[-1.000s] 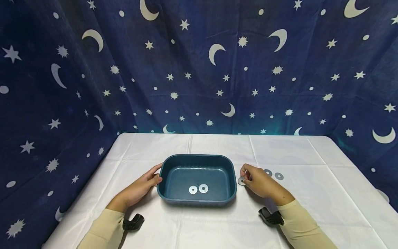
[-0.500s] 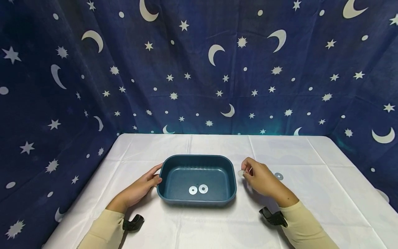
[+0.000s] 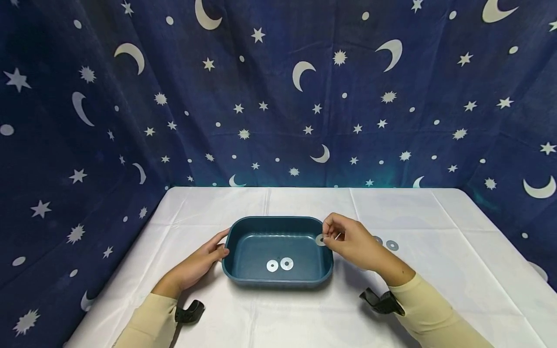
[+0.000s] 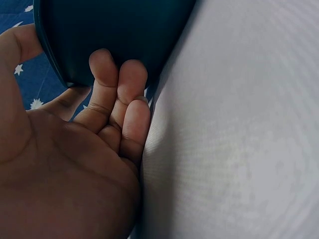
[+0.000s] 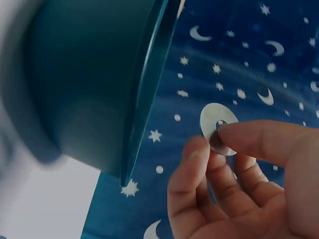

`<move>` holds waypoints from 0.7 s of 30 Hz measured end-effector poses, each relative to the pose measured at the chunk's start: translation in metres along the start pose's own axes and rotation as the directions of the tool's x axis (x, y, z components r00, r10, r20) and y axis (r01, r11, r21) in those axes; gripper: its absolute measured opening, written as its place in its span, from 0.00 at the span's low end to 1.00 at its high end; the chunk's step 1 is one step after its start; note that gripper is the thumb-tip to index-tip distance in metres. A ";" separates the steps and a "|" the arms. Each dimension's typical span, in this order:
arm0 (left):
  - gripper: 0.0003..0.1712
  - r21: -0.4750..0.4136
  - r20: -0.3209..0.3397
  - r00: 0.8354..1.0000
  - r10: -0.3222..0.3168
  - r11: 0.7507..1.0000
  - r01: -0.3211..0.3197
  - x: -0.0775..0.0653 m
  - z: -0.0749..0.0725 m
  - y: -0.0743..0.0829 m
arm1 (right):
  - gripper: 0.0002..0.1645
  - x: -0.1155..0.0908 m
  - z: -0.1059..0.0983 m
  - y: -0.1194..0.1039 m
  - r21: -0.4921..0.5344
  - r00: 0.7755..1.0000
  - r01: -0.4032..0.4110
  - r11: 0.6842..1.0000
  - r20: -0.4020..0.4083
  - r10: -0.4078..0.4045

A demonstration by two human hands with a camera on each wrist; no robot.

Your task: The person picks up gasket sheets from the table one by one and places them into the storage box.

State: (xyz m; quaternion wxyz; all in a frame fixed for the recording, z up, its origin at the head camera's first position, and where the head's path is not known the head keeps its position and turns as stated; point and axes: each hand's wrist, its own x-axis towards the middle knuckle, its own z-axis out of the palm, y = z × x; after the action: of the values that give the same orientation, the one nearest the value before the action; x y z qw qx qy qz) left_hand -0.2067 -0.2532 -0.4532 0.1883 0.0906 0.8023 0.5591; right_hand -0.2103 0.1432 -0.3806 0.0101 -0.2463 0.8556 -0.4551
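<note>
A dark teal rectangular bin [image 3: 278, 279] stands on the table with two flat metal washers lying inside, a left washer [image 3: 272, 265] and a right washer [image 3: 286, 263]. My left hand [image 3: 197, 263] grips the bin's left end, thumb over the rim and fingers against the outer wall [image 4: 144, 30]. Between thumb and fingers, my right hand [image 3: 354, 244] pinches another washer [image 5: 214, 119] by its edge. In the head view this washer appears over the bin's right rim; in the right wrist view it is raised clear of the wall.
Right of the bin, beyond my right hand, a grey washer [image 3: 392, 245] lies on the white tablecloth [image 3: 435, 280], with another washer [image 3: 378, 239] partly hidden by the hand. A blue curtain [image 3: 278, 96] with moons and stars hangs behind the table.
My right hand has lifted the washer from the tablecloth beside the bin and carried it up and left to the bin's right rim. The left hand keeps its hold.
</note>
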 end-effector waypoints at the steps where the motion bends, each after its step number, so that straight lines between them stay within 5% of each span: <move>1: 0.37 -0.002 -0.001 1.000 -0.002 1.000 0.002 0.000 0.000 0.000 | 0.09 0.002 0.001 -0.002 -0.006 1.000 0.010 1.000 0.020 -0.010; 10: 0.37 -0.013 -0.011 1.000 -0.016 1.000 0.015 -0.001 0.001 -0.001 | 0.11 0.018 0.013 -0.009 -0.081 0.976 0.061 0.995 0.212 -0.042; 21: 0.37 -0.031 -0.015 1.000 -0.011 0.999 0.010 0.000 0.001 -0.001 | 0.10 0.034 0.037 -0.008 -0.248 0.947 0.112 0.962 0.321 -0.027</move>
State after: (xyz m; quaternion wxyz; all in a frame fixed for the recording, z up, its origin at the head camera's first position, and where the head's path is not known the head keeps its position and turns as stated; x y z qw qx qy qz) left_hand -0.2062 -0.2527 -0.4540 0.1866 0.0792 0.7954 0.5711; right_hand -0.2283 0.0962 -0.3893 0.0976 -0.3450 0.8865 -0.2925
